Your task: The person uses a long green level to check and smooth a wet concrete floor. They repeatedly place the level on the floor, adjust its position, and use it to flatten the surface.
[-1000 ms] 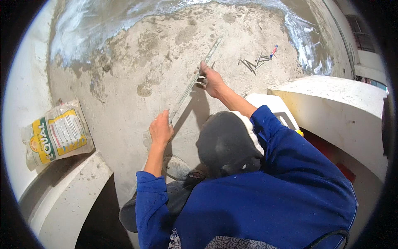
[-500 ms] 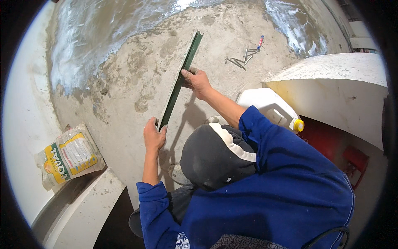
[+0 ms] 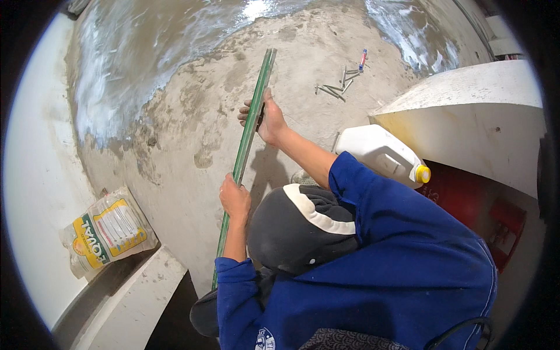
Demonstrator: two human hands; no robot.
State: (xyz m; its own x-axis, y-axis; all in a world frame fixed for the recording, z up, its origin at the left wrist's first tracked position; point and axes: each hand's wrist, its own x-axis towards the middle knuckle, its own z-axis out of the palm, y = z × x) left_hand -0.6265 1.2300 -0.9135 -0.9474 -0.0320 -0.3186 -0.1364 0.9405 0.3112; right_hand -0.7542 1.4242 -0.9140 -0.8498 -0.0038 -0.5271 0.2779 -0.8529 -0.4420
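The green metal channel [image 3: 245, 140] is in both hands, its long axis running from about half past twelve to half past six. The left hand [image 3: 235, 198] closes round its lower part; the right hand [image 3: 270, 122], at one o'clock from the left and nearer the upper end, cradles it loosely between thumb and fingers. Concrete floor [image 3: 181, 134] stretches toward ten o'clock, up to the wet patch [image 3: 122, 76]. The white jug [image 3: 373, 149] sits at three to four o'clock from the right hand, metal rods [image 3: 333, 91] at two
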